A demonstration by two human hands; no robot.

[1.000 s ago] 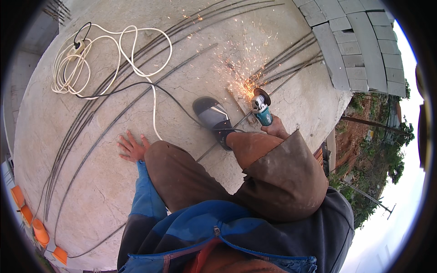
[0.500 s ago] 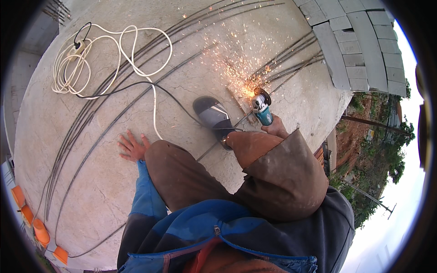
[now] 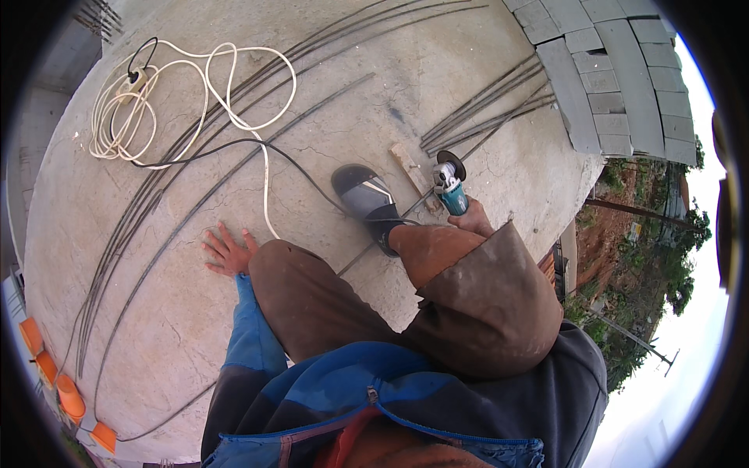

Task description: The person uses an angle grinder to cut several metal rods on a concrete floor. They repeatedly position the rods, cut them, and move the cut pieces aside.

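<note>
So, right hand (image 3: pixel 471 219) has its fingers wrapped around the back end of a teal angle grinder (image 3: pixel 451 195), and the grip looks closed on it. The tool sits just past the right shin, disc end pointing away from the person, with the dark cutting disc (image 3: pixel 451 162) near the ends of a bunch of short steel rods (image 3: pixel 488 104) on the concrete slab (image 3: pixel 195 312). Can't tell whether the disc is touching any metal.

Left hand (image 3: pixel 229 252) is planted on the slab beside the left knee, fingers spread wide, holding nothing.

One thin rod (image 3: pixel 356 263) runs under the heel of the black shoe (image 3: pixel 361 192) and up toward the grinder, crossing a small wood strip (image 3: pixel 407 165) on the way. Over on the left there's a bundle of long rods (image 3: pixel 140 204) curving across the slab, a messy white extension cord (image 3: pixel 266 187), and a black cable (image 3: pixel 314 182) lying over the rods. Grey blocks (image 3: pixel 566 93) are stacked up at the top right.
</note>
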